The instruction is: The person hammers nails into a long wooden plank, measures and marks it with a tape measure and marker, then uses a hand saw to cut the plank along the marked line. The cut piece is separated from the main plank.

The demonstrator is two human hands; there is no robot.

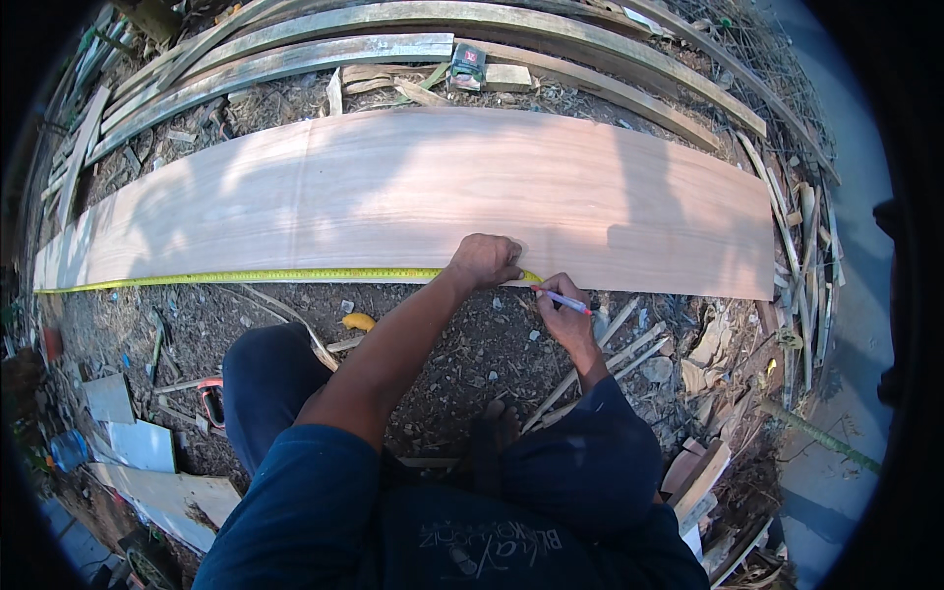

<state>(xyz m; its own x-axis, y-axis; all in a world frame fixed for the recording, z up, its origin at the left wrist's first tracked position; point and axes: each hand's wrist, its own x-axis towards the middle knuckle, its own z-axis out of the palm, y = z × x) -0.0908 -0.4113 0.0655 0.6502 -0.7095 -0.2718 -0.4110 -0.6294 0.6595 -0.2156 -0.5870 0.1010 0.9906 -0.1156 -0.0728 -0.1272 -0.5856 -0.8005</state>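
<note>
The long board (423, 187) before you is pale wood with a smooth, matt, finely grained face, while your yellow tape blade (246, 276) looks like thin coated metal and your pen (567, 300) like smooth plastic. Beyond, you have weathered timber (324, 57) with a rough, dull face, and beneath you the soil (452, 344) is coarse and matt. Your sleeve (329, 467) and trousers (580, 457) are soft, matt cloth.
</note>
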